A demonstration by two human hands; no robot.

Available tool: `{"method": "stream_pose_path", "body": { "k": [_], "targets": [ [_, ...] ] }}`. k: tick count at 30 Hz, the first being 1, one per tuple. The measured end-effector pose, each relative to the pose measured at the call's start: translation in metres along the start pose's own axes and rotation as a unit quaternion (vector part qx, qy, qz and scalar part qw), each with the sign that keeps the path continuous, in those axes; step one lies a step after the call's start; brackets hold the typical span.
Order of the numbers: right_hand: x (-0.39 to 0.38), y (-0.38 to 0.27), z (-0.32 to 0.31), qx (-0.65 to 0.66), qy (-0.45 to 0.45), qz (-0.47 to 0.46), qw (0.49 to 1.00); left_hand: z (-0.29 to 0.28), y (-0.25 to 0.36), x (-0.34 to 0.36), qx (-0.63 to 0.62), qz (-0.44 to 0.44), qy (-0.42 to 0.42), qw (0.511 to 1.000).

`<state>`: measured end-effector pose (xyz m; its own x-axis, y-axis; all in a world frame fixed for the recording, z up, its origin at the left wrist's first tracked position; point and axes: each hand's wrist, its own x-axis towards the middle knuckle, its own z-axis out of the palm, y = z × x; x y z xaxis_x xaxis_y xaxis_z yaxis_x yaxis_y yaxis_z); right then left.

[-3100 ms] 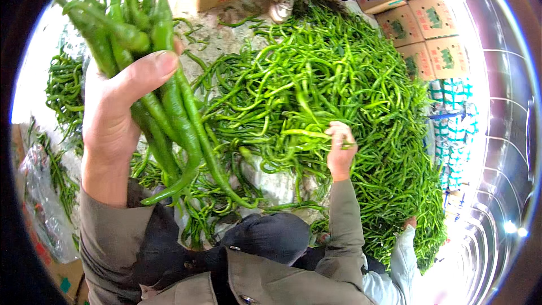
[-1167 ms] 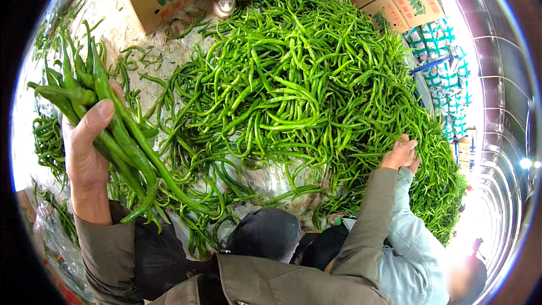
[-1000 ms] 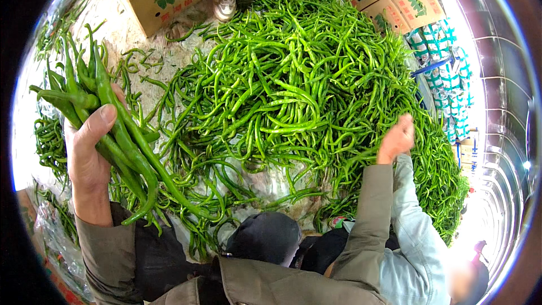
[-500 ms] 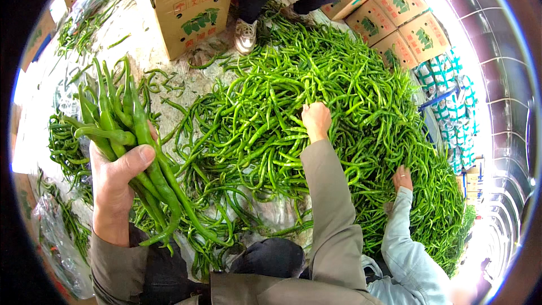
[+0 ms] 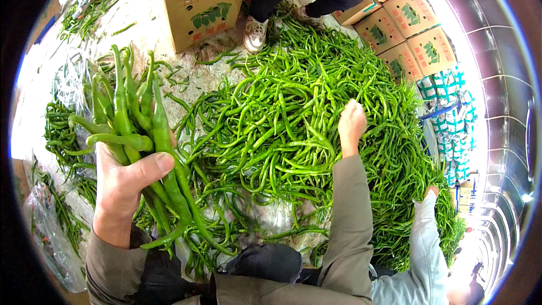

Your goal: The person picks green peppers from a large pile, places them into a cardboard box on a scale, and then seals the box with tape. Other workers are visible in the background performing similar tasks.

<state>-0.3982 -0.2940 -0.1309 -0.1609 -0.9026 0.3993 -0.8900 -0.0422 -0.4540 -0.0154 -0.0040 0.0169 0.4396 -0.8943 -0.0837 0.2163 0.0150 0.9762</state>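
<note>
A bunch of long green chili peppers (image 5: 164, 169) stands upright in my left hand (image 5: 121, 189), whose thumb presses across the front of it. A large heap of loose green chili peppers (image 5: 282, 118) spreads over the middle and right. Above the right part of this heap is my right hand (image 5: 352, 127), fingers curled closed. Its back faces up, so whether anything sits in its grip is hidden.
A tall cardboard carton (image 5: 206, 17) stands at the far side beside a seated person's shoe (image 5: 255, 34). Cartons (image 5: 412, 17) are stacked far right, near green-and-white checked bags (image 5: 451, 130). A co-worker's sleeve (image 5: 426, 237) reaches in at right. Clear plastic (image 5: 53, 237) lies left.
My right hand has moved right across the heap, still closed. The left hand has kept its bunch, shifting slightly right. The co-worker's hand at right has moved farther right.
</note>
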Motion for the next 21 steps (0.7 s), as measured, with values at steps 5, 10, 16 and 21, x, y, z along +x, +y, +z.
{"method": "stream_pose_path", "body": {
  "k": [5, 10, 16, 21],
  "targets": [
    [0.015, 0.002, 0.002, -0.035, -0.106, 0.005, 0.994, 0.002, 0.002, -0.003, -0.006, -0.010, 0.011, 1.000],
    [-0.022, -0.011, 0.014, -0.134, -0.209, -0.050, 0.968, -0.002, 0.002, -0.003, 0.000, -0.030, 0.012, 0.999],
    [-0.051, 0.017, 0.028, -0.099, -0.138, -0.062, 0.983, 0.013, -0.006, 0.003, 0.039, -0.029, 0.035, 0.998],
    [-0.054, 0.015, 0.031, -0.067, -0.049, -0.163, 0.983, 0.004, -0.004, 0.003, -0.002, -0.054, -0.018, 0.998]
  ]
}}
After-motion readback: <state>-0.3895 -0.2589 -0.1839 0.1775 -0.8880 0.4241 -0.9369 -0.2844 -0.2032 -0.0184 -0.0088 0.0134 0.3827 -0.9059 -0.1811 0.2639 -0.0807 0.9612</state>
